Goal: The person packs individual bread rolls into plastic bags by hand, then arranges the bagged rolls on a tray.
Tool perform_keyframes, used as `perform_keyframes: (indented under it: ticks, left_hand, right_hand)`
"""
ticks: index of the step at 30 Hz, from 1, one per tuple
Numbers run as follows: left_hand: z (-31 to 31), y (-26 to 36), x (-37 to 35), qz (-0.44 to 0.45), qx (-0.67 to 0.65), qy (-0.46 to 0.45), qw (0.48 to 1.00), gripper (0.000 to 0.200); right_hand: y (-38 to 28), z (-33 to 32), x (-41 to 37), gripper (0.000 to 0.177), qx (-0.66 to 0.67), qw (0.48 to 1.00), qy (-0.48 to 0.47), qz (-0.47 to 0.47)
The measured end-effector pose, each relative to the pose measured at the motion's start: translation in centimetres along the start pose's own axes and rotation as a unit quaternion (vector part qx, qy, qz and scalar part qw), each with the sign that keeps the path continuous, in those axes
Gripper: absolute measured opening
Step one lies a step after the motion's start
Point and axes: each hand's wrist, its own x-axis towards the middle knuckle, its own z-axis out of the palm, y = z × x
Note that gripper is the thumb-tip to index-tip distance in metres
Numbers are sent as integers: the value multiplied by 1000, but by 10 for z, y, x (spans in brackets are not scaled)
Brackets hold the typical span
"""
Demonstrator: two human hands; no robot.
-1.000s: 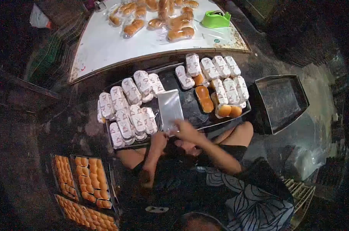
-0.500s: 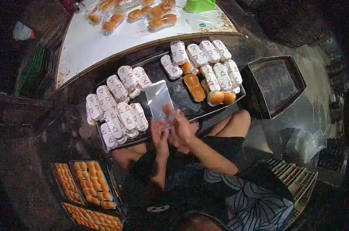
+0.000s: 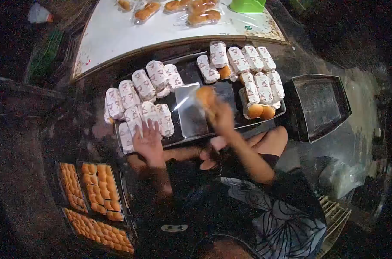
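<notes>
My right hand is closed on a golden-brown bread bun, smeared by motion, above a clear plastic bag on the black tray. My left hand lies palm up with its fingers spread, its fingertips right at a white printed paper liner in the left group. Several more such liners stand in rows there. On the right of the tray, other printed paper liners cover buns, and a bare pair of buns shows at the near corner.
A white table with bagged buns and a green container stands beyond the tray. An unfilled black tray is at the right. Trays of buns lie lower left; a clear plastic bag bundle lies lower right.
My right hand has picked up the bare bun from the tray's right half and brought it left over the plastic bag. My left hand has moved left to the paper liners.
</notes>
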Motion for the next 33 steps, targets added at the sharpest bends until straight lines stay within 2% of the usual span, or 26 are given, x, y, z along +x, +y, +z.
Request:
perform_keyframes:
  ticks: [1,3,4,5,6,7,8,9,10,13,14,15,17,18,19,21,22,24,25,27,28,29,30,31,32,33]
  left_hand:
    - [1,-3,-4,3,0,9,1000,50]
    - [7,-17,-19,-2,96,-138,986,54]
    - [5,-24,-23,-19,124,-227,966,56]
    - [10,-29,-24,23,169,-217,961,56]
    - [16,-26,-28,-4,147,-204,968,56]
    - [24,-24,-30,-29,124,-194,973,56]
    - [14,-26,-28,-27,121,-197,973,56]
    - [-3,-30,-27,-71,141,-189,969,55]
    - [-19,-34,-24,-117,161,-180,963,54]
    - [4,-34,-46,-122,238,-137,954,53]
    - [10,-33,-48,-121,276,-117,946,53]
    - [8,-25,-44,-121,275,-116,947,53]
    - [1,1,-32,-351,66,-67,932,49]
    - [-10,-16,-44,-204,146,-198,948,49]
    - [-40,-26,-29,-182,235,-220,929,57]
    - [-48,-53,-32,-153,170,-192,954,68]
    - [-54,-47,-34,-151,169,-189,955,68]
    - [19,-13,-67,-190,62,-377,904,74]
    - [2,-11,-47,-189,60,-379,904,74]
    - [-41,-5,-2,-316,31,-349,882,76]
    - [-53,-5,3,-320,36,-281,904,72]
    - [-40,-7,-3,-319,36,-278,905,72]
    - [-18,-12,-16,-204,148,-237,938,74]
    - [-4,-19,-23,-84,256,-189,944,75]
    - [0,-27,-24,28,258,-200,945,69]
    - [-2,-27,-23,28,257,-202,945,69]
  right_hand:
    - [-38,-1,-25,39,101,990,24,-92]
    - [-96,-25,-41,47,-28,951,45,-306]
    - [-106,-25,-41,47,-27,953,40,-300]
    - [-114,-25,-39,45,-20,969,39,-244]
    - [-119,-27,-37,44,-14,981,41,-189]
    - [-125,-30,-44,44,-14,981,43,-191]
    - [-133,-33,-60,45,-12,981,15,-192]
    - [-137,-33,-68,46,-9,981,-14,-191]
    - [-138,-31,-65,47,6,989,-38,-144]
    - [-144,-18,-48,45,-16,991,-22,-129]
    - [-141,-12,-54,43,0,984,-16,-178]
    - [-142,-15,-62,43,0,984,-17,-179]
    - [-142,-23,-74,40,8,977,-128,-172]
    - [-143,-24,-66,38,3,979,-99,-179]
    - [-147,-20,-58,38,6,979,-104,-176]
    - [-153,-13,-39,40,-8,988,-56,-145]
    - [-152,-11,-38,40,-18,984,-66,-163]
    - [-149,-16,-51,39,15,982,-77,-174]
    - [-145,-20,-59,39,45,978,-89,-183]
    - [-139,-19,-66,40,47,980,-103,-162]
    - [-138,-17,-66,43,40,980,-89,-172]
    - [-137,-14,-64,46,34,979,-74,-185]
    - [-138,-14,-62,46,36,979,-76,-185]
    - [-140,-16,-59,48,34,981,-53,-183]
    - [-142,-19,-56,50,30,983,-29,-181]
    - [-144,-20,-52,50,29,983,-27,-182]
